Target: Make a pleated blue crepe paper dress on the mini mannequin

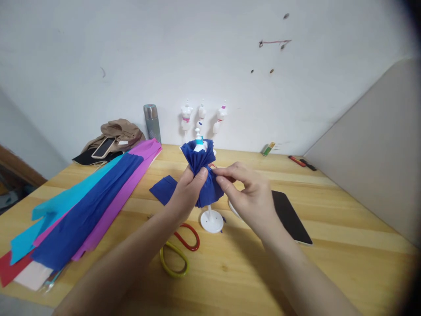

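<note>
A small white mannequin (198, 145) stands upright on a round white base (212, 221), with a turquoise band at its neck. Pleated blue crepe paper (197, 157) wraps its body, gathered at the waist and flaring above and below. My left hand (188, 189) is closed around the gathered waist, thumb pressed on the folds. On the other side, the thumb and forefinger of my right hand (246, 188) pinch at the paper's waist edge; any finer strand between them is too small to tell. A loose blue piece (163, 189) lies behind my left wrist.
Scissors with red and yellow handles (175, 260) lie below my hands. Long coloured crepe sheets (88, 210) spread leftward. Behind are a flask (151, 123), a phone (104, 147) on brown cloth (123, 131), and three mannequins (186, 115). A black tablet-like slab (291, 217) and a glue stick (269, 149) lie right.
</note>
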Available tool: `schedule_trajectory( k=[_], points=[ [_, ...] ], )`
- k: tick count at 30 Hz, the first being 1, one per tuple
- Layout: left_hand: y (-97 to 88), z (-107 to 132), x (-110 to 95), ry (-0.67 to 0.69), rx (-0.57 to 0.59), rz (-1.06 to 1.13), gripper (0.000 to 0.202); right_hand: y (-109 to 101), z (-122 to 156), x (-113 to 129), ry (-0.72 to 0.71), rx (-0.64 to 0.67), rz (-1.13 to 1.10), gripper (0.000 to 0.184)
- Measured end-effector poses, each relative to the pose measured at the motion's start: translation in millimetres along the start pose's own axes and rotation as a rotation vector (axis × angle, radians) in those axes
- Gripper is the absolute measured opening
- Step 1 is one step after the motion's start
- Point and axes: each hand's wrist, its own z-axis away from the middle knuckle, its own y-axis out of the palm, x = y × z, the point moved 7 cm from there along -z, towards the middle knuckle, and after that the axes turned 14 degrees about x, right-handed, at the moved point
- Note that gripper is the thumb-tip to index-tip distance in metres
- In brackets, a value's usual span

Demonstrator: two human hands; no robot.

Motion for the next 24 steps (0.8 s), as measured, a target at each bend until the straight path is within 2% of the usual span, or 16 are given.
schedule_trajectory(
  k=[6, 12, 17, 24],
  points=[
    [1.9, 1.5, -6.1, 0.041, -0.007, -0.153, 0.029, 9.6, 1.5, 9.3, -0.021, 0.058, 0.113, 0.024],
    [0.4, 3.0, -5.6, 0.052, 0.001, -0.317, 0.037, 11.7, 0.8, 7.9, -0.031, 0.069, 0.154, 0.02],
    [5.4, 6.3, -4.7, 0.03, 0.047, -0.326, 0.045, 10.5, -1.1, -2.8, 0.051, 0.025, 0.145, 0.01],
    [21.9, 16.4, -15.9, 0.045, 0.093, -0.404, 0.042, 4.3, -0.6, -11.8, 0.187, -0.049, 0.142, 0.019]
  ],
)
